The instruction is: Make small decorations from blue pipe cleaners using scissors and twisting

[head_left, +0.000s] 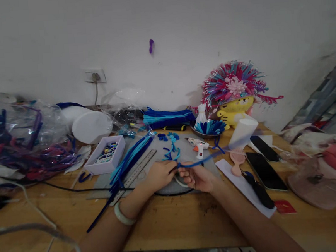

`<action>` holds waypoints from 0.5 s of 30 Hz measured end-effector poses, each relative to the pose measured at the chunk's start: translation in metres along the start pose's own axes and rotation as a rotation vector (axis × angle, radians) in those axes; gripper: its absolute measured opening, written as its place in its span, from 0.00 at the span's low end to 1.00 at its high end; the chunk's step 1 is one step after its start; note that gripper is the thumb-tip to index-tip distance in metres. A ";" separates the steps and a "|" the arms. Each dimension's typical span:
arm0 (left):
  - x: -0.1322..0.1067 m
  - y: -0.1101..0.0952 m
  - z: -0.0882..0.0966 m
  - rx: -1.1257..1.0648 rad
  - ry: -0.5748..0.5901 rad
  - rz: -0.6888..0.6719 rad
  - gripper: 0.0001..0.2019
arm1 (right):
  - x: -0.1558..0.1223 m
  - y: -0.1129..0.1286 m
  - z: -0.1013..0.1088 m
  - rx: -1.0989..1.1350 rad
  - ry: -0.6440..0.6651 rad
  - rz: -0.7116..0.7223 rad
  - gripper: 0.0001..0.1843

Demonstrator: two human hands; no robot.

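Dead centre, a little low: right hand (199,176) pinched on a blue fuzzy stem (199,162), which runs off rightward, blurring. Left hand (162,177) meets it at the near end, fingertips bunched; cannot tell what they clamp. Glue gun (199,144) right of centre, past the hands. Ruler (140,169) and bead box (99,169) centre-left.

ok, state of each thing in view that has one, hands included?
Left hand, fingers curled beside blue strip, exact grip unclear
Right hand, pinching blue strip
Bead box, open, beads inside
Glue gun, set down, power unclear
Nearer phone, screen dark
Farther phone, screen dark
Wall plug, in socket
Ruler, lying flat
Headdress, sitting on yellow plush
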State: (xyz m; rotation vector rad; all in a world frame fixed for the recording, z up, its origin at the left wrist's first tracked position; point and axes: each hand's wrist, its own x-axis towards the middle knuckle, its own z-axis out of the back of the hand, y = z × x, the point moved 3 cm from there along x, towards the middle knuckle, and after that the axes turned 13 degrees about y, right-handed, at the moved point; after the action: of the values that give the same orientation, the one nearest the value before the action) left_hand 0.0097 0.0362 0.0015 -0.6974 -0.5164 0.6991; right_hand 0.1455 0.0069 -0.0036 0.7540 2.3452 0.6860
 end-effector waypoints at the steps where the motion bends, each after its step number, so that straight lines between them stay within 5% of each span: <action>1: 0.001 0.002 0.000 0.011 0.006 0.005 0.04 | 0.001 0.000 0.000 -0.006 0.002 0.018 0.10; 6: 0.004 0.008 0.000 -0.039 0.018 0.104 0.04 | 0.004 -0.001 0.001 -0.066 0.053 0.139 0.02; 12: 0.009 0.008 -0.003 -0.418 -0.023 0.156 0.09 | 0.001 0.002 -0.003 -0.039 0.162 0.060 0.05; 15: 0.010 0.007 -0.008 -0.617 -0.055 0.193 0.13 | 0.001 0.004 -0.006 -0.161 0.151 0.131 0.06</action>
State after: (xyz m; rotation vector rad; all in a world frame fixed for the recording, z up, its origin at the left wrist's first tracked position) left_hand 0.0180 0.0443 -0.0069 -1.3207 -0.7322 0.7441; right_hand 0.1428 0.0089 0.0026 0.8131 2.3545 1.0075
